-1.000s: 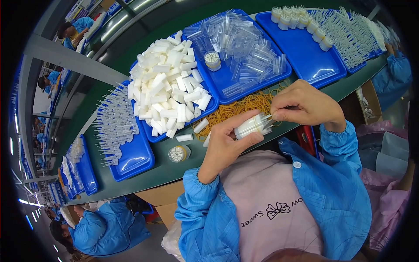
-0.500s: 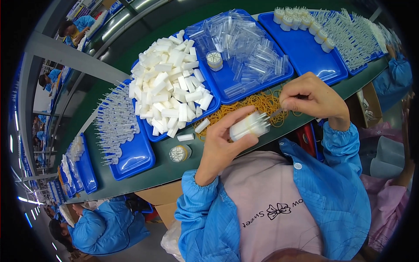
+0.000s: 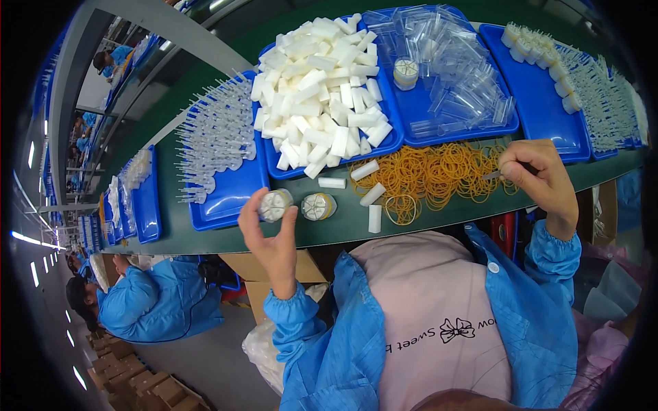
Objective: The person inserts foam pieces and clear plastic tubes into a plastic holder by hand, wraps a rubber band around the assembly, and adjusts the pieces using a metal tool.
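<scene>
My left hand [image 3: 273, 236] is closed round a squat round bundle [image 3: 275, 205] of white pieces, its thumb and fingers on opposite sides. The bundle's top shows a wedge-like pattern. A similar round bundle [image 3: 319, 206] with a yellowish band stands just to its right on the green table [image 3: 425, 222]. My right hand [image 3: 541, 175] pinches a small thin greyish strip [image 3: 492, 175] at the right end of a heap of rubber bands [image 3: 439, 177]. Several loose white blocks, one of them a white block [image 3: 375, 218], lie left of and in front of the bands.
Blue trays stand along the back: a tray heaped with white blocks [image 3: 322, 96], one with clear plastic tubes [image 3: 466, 89] and a round bundle [image 3: 406, 73], one with pale thin-stemmed parts [image 3: 216, 130]. Farther right is another blue tray [image 3: 548, 127]. A person in blue [image 3: 157, 301] sits at left.
My left hand has carried the bundle leftward, from above the rubber bands to beside the other bundle. My right hand has shifted right, still pinching the thin strip. The whole view has turned somewhat.
</scene>
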Demonstrator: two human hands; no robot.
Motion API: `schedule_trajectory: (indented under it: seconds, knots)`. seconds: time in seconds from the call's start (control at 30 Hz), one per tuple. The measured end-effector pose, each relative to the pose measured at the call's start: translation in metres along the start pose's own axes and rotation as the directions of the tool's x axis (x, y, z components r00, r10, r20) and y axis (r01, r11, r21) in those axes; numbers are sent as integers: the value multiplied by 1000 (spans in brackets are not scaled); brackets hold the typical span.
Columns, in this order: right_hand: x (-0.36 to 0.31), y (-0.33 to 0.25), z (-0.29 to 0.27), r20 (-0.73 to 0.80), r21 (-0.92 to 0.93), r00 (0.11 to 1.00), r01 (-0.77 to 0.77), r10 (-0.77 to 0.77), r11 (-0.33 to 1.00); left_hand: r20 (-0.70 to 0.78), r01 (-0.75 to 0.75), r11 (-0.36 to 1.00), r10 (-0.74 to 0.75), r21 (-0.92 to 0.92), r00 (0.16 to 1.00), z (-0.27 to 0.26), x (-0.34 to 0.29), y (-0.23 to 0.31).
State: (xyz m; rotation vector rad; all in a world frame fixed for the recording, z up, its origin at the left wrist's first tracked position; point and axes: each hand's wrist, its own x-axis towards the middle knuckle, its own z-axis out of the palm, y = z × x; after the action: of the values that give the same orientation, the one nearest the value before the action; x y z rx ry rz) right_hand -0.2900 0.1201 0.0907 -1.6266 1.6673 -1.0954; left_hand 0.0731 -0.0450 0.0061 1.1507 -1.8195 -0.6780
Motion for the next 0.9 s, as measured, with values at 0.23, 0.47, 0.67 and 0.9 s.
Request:
schedule_trajectory:
  seconds: [0.23, 0.47, 0.67, 0.9]
  knots:
    - [6, -3, 6, 49, -13, 999, -4, 5, 1000, 155, 203, 979, -202, 10, 967, 10, -16, -2]
    - [6, -3, 7, 34, 1, 999, -17, 17, 1000, -64, -140, 954, 162, 267, 985, 3, -17, 25]
    - [7, 0, 17, -219, 105, 975, -11, 33, 994, 92, -91, 780, 187, -620, 978, 72, -14, 92]
    - [90, 17, 10, -231, -366, 960, 67, -160, 928, 458, 176, 762, 173, -623, 872, 115, -17, 87]
